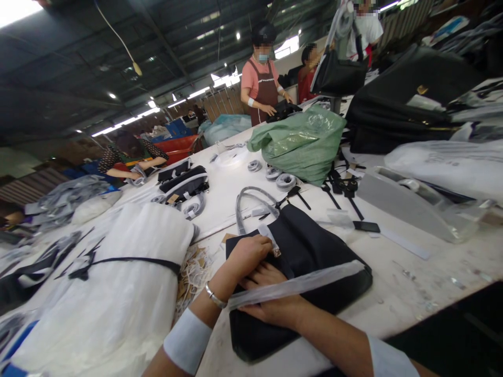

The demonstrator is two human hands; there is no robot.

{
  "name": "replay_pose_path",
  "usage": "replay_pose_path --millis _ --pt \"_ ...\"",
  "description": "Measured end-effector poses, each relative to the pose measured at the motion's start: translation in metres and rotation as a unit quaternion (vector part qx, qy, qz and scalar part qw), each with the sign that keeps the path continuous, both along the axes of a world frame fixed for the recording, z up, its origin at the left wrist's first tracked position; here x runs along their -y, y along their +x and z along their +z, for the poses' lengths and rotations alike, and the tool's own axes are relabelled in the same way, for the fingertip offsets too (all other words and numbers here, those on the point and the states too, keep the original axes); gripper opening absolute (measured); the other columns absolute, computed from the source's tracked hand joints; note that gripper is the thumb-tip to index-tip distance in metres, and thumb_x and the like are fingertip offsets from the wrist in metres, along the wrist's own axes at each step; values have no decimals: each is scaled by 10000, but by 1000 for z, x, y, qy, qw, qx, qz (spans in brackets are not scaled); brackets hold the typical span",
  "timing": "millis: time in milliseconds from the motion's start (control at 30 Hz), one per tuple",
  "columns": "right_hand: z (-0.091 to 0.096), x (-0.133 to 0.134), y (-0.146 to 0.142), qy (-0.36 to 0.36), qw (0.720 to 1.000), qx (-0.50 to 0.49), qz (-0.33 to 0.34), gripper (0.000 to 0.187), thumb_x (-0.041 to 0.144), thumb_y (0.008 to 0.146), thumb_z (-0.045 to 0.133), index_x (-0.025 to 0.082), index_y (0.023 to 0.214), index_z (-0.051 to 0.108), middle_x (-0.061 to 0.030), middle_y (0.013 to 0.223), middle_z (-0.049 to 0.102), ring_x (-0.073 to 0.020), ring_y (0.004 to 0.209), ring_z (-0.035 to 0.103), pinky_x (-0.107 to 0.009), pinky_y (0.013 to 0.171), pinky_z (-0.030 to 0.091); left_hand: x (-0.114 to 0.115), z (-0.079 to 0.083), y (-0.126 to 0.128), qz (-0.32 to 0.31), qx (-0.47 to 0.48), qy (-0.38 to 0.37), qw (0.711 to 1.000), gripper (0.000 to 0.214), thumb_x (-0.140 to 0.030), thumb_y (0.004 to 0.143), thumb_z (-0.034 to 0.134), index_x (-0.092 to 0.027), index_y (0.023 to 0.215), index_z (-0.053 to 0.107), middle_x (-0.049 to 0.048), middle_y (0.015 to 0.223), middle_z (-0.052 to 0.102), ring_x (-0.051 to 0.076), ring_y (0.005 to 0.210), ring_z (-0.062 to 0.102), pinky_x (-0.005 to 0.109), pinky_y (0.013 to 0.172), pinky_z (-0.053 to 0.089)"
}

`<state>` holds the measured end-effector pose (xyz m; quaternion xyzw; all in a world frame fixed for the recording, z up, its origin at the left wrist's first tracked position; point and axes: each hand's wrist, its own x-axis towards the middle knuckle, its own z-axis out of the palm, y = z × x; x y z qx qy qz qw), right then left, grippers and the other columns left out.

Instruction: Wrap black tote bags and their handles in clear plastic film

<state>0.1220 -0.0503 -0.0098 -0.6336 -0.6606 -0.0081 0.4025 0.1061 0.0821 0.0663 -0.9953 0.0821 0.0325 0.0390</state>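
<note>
A black handbag [314, 251] lies flat on the white table [396, 293] in front of me, its grey wrapped handles [251, 201] pointing away. My left hand [247, 254] is closed at the bag's upper left edge, pinching a small wrapped tab [270, 238] with a metal end. My right hand [271, 301] rests on the bag's near part, fingers pressed against it under my left hand. A clear plastic strip [298, 285] runs across my right wrist and over the bag.
A big white wrapped bundle [121, 283] with a black strap fills the left. A green plastic bag [302, 141], tape rolls [286, 180], black straps, a phone [366, 226] and grey trays [408, 201] lie beyond. Black bags are piled at the far right. Other workers stand at the far end.
</note>
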Motion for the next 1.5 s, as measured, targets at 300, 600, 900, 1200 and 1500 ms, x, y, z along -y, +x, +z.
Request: replay_pose_path --millis 300,600,900,1200,1500 --pt "-3 -2 -2 13 1000 -6 -4 398 542 936 517 254 1149 691 -50 1168 703 -263 1137 577 -408 1068 375 11 2 -16 -16 6 -114 993 583 18 842 407 -237 1339 575 26 1416 567 178 1323 503 311 1108 414" --pt "5 0 3 -20 999 11 26 523 544 946 502 246 1374 534 -82 1398 562 -256 1308 469 -430 1113 342 13 42 -55 157 49 -303 939 268 -305 965 510 -218 1108 719 34 1077 747 187 996 685 281 904 515" --pt "-10 -6 1 -34 999 8 20 561 495 933 534 172 1391 515 -111 1430 539 -273 1351 442 -457 1132 328 35 37 -95 169 5 -300 939 122 -255 858 688 -240 965 744 6 967 756 183 916 676 261 841 477" --pt "2 3 -1 -10 1000 -8 23 550 484 928 556 214 1403 493 -88 1381 576 -263 1273 507 -403 1066 412 38 30 -82 260 69 -394 879 129 -250 843 683 -211 965 669 -11 860 732 152 785 676 234 724 500" --pt "3 3 1 -16 999 -14 26 563 503 913 576 169 1364 534 -132 1401 558 -278 1321 471 -443 1118 348 45 28 -68 234 211 -324 892 64 -268 838 698 -217 843 737 0 783 702 145 730 632 238 662 479"
